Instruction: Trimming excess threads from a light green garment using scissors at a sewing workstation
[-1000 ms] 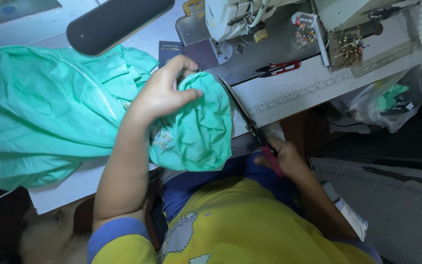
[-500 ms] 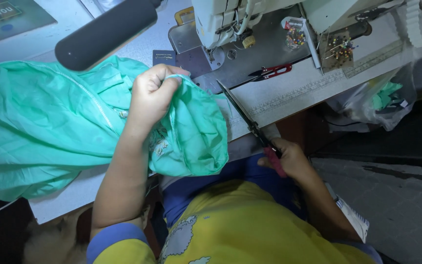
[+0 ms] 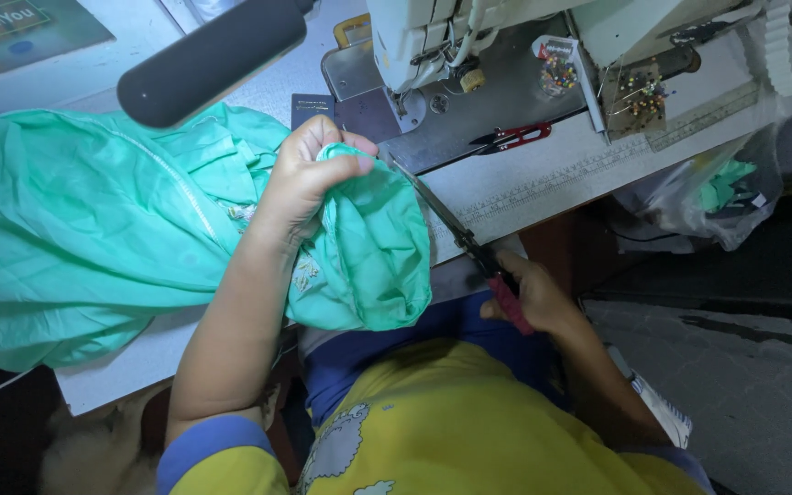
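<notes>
The left hand (image 3: 309, 174) is closed in a fist around a gathered fold of the green fabric (image 3: 93, 238), its fingers (image 3: 346, 142) curled tight over the bunched edge, which is raised just above the surface (image 3: 543, 179). The bulk of the fabric lies spread over the left part of the surface, and a rounded portion hangs down from the fist toward the person's lap. The right hand (image 3: 533, 298) grips the red handles of a pair of scissors (image 3: 456, 229) at the near edge of the surface, fingers wrapped around the handles. The blades run diagonally up and to the left, and their tip ends just beside the held fold; whether the blades are parted cannot be determined. Behind the fabric stands a white sewing machine (image 3: 433, 37) on a grey metal base plate. A small red thread snip (image 3: 511, 137) lies on that plate. A pin cushion (image 3: 639, 92) studded with coloured pins sits to the right of it. A dark cylindrical object (image 3: 213, 60) crosses the upper left of the view.
</notes>
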